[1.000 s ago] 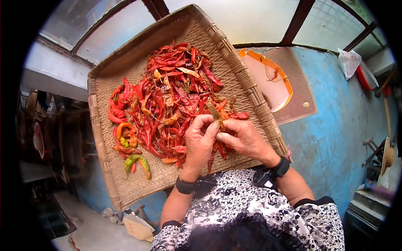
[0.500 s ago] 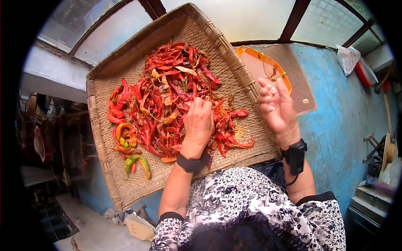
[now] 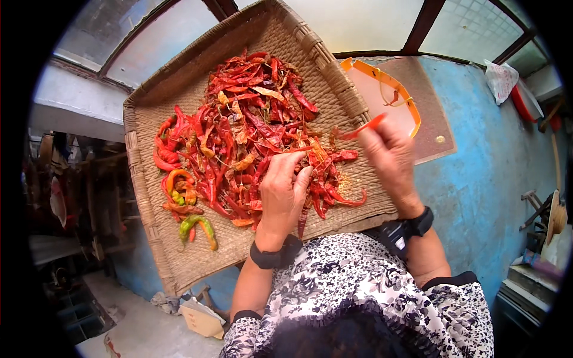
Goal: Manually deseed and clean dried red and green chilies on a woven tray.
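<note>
dried red peppers [image 3: 239, 137] are heaped across the middle of a woven basket [image 3: 185, 262], with paler, yellowish ones mixed among them. the left hand [image 3: 283, 191] is held low over the near side of the heap, its fingers bent; an orange-red pepper is seen at its fingertips, but whether it is gripped cannot be told. by the right hand [image 3: 387, 161], blurred and raised over the basket's right rim, a long red pepper [image 3: 362, 127] is pinched, its tip pointed toward the heap. at the heap's left edge a green pepper [image 3: 197, 230] is curled, just below an orange one [image 3: 177, 179]. pale seeds [image 3: 345, 184] are scattered to the right of the left hand. beyond the right rim an orange-edged tray [image 3: 367, 89] is set on a brown mat [image 3: 437, 116]. black bands [image 3: 268, 258] are worn on both wrists.
</note>
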`<state>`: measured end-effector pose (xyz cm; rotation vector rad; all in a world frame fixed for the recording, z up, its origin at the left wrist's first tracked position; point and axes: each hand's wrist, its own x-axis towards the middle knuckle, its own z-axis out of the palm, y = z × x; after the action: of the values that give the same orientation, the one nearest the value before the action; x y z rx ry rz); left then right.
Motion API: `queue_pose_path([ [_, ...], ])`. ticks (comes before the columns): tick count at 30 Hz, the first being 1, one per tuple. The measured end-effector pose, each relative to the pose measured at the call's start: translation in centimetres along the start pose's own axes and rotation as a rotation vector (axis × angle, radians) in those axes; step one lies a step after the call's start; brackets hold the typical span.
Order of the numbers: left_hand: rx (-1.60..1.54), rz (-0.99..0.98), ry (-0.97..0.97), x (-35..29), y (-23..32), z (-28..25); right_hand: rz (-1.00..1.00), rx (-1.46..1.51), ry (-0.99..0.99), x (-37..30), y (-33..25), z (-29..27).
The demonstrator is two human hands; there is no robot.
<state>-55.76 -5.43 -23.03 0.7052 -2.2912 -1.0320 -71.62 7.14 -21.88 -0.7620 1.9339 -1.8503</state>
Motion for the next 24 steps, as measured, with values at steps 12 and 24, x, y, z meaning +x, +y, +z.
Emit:
queue_pose_path([
  [12, 0.506, 0.192, -0.158, 0.0, -2.4, 1.8, -0.52, -0.865, -0.236, 0.2, 2.1, -1.0],
  [24, 0.483, 0.191, -0.199, -1.2, -2.0, 0.2, -0.404, -1.165, -0.451, -0.9, 1.3, 0.4],
])
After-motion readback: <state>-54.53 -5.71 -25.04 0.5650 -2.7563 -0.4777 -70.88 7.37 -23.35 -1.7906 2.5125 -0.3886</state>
